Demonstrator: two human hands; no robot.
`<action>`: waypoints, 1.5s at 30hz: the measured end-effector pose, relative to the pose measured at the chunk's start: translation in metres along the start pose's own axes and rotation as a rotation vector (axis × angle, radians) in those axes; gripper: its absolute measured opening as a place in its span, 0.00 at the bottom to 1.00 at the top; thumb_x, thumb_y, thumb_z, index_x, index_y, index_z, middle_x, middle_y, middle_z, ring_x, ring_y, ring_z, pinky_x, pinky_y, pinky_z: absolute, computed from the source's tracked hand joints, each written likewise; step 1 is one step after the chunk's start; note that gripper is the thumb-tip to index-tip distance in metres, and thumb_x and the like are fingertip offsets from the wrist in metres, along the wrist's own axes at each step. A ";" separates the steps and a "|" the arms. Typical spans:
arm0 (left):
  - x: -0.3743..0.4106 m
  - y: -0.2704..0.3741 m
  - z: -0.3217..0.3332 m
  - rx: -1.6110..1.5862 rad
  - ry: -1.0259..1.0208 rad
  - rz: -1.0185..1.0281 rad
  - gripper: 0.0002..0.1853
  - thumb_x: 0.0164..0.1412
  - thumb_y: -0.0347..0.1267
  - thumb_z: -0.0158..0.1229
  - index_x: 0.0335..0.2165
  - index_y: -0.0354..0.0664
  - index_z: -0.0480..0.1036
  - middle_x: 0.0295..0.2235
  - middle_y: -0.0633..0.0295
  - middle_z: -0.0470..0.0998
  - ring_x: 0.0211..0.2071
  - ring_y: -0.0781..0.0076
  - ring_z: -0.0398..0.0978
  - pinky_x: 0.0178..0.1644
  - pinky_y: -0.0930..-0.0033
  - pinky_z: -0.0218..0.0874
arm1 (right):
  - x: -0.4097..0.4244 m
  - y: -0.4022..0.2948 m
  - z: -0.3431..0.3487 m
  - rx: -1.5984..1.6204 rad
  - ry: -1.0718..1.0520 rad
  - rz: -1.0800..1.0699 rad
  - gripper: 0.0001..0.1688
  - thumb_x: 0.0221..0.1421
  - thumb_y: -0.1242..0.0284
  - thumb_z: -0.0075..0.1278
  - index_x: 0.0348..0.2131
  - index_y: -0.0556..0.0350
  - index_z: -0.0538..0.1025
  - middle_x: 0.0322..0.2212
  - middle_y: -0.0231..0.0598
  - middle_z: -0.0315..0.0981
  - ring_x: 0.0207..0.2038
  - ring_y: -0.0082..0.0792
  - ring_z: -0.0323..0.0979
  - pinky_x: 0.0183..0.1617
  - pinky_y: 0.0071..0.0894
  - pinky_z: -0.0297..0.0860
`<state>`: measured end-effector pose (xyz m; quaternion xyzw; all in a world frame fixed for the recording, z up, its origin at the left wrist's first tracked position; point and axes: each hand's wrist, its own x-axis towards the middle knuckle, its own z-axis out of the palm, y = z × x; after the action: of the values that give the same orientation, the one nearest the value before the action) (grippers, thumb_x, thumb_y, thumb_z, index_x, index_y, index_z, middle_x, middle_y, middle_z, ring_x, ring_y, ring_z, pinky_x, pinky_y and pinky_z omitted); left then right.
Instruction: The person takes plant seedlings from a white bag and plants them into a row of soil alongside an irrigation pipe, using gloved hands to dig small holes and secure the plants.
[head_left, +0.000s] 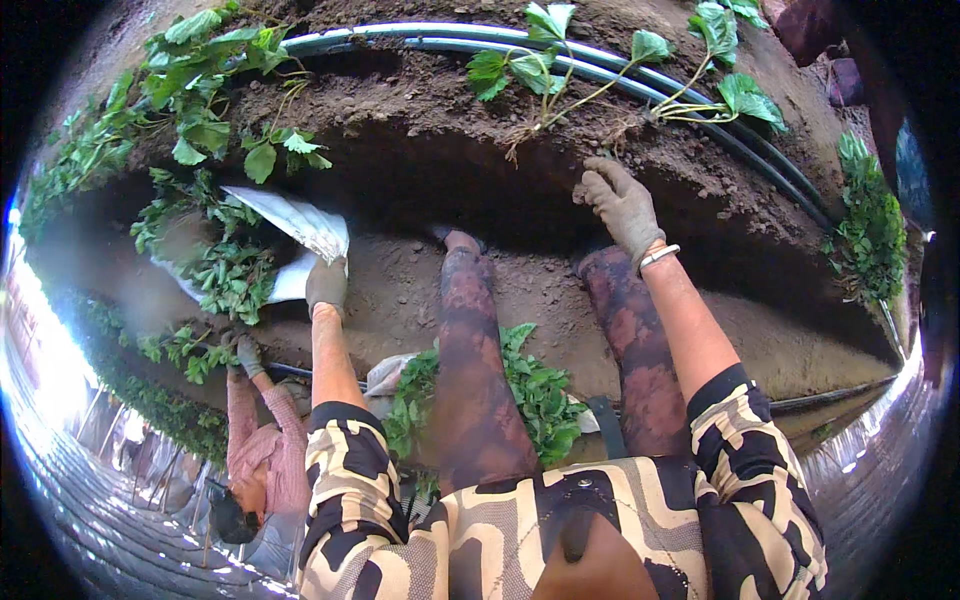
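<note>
My left hand (327, 286), in a soiled knit glove, grips the edge of a white plastic sack (304, 219). Heaped leafy strawberry seedlings (232, 262) lie in and around that sack. My right hand (621, 201), also gloved, has loosely bent fingers at the crumbly edge of a raised soil bed (420, 97); no plant shows in it. Just beyond it, a strawberry seedling (551, 90) with bare roots lies on the bed edge. A second seedling (705, 105) rests to its right, across the irrigation pipes.
Two dark irrigation pipes (480, 39) curve along the bed. More seedlings (202, 82) lie at upper left, and a bundle (866, 225) at far right. Behind my legs sit further seedlings (536, 390) with a pale sack (390, 373). A co-worker (266, 457) bends at lower left, gloved hands on plants.
</note>
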<state>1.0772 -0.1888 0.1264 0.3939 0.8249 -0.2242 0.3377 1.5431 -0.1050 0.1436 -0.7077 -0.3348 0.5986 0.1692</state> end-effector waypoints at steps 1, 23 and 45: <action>-0.011 0.003 -0.004 0.007 0.011 0.004 0.24 0.56 0.45 0.51 0.44 0.38 0.71 0.42 0.41 0.74 0.46 0.42 0.70 0.49 0.53 0.60 | -0.002 -0.005 -0.004 0.024 -0.012 0.005 0.19 0.57 0.65 0.50 0.44 0.59 0.73 0.25 0.35 0.73 0.26 0.21 0.68 0.33 0.22 0.67; -0.054 0.319 0.038 -0.138 0.365 0.560 0.21 0.50 0.42 0.59 0.44 0.49 0.72 0.41 0.55 0.75 0.45 0.54 0.72 0.46 0.58 0.63 | 0.044 -0.027 0.037 0.327 -0.216 0.408 0.26 0.59 0.58 0.47 0.52 0.52 0.68 0.43 0.31 0.71 0.37 0.27 0.69 0.37 0.26 0.66; -0.019 0.222 -0.084 -1.424 -0.376 0.431 0.17 0.56 0.27 0.60 0.45 0.35 0.72 0.38 0.64 0.77 0.33 0.80 0.73 0.38 0.79 0.65 | 0.105 -0.199 0.094 -0.765 -0.910 -0.348 0.22 0.59 0.58 0.46 0.46 0.51 0.73 0.34 0.46 0.76 0.40 0.37 0.74 0.42 0.34 0.70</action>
<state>1.2323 -0.0138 0.1738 0.1887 0.6039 0.3687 0.6810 1.4054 0.0939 0.1725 -0.3270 -0.6747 0.6418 -0.1612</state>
